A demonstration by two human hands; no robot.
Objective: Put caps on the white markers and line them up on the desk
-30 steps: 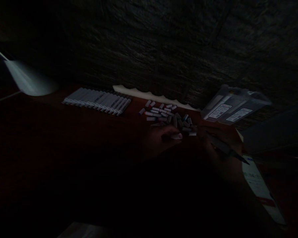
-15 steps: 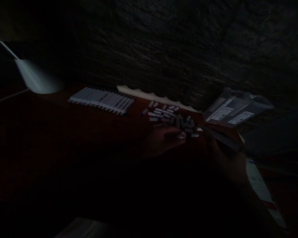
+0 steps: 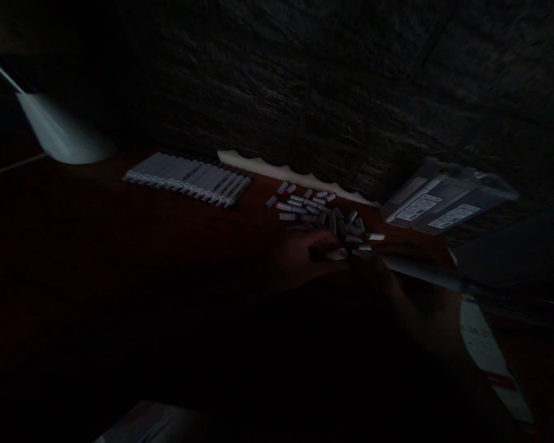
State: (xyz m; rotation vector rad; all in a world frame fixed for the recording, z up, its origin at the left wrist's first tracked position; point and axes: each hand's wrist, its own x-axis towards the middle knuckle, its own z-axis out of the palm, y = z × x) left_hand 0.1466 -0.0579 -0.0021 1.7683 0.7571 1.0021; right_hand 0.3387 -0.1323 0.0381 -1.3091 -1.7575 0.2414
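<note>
In very dim light, my left hand (image 3: 300,255) is closed around a marker cap (image 3: 337,254), with the cap's open end facing right. My right hand (image 3: 410,295) grips a marker (image 3: 422,272) that lies nearly level, its left end close to that cap. Whether the two touch, I cannot tell. Just beyond both hands is a loose pile of marker caps (image 3: 314,206) with variously coloured ends. A row of capless-looking markers (image 3: 184,178) lies side by side on the dark reddish table (image 3: 120,246), farther left.
Clear plastic cases (image 3: 443,206) with white labels stand at the back right. A pale wavy-edged strip (image 3: 281,172) runs along the dark textured wall (image 3: 277,80). At the far left is a white cone-shaped object (image 3: 64,132). A printed sheet (image 3: 487,351) lies beside my right forearm.
My right hand has brought the marker left and turned it more level, its end now near the cap in my left hand. My left hand stays almost in place. The view has shifted slightly.
</note>
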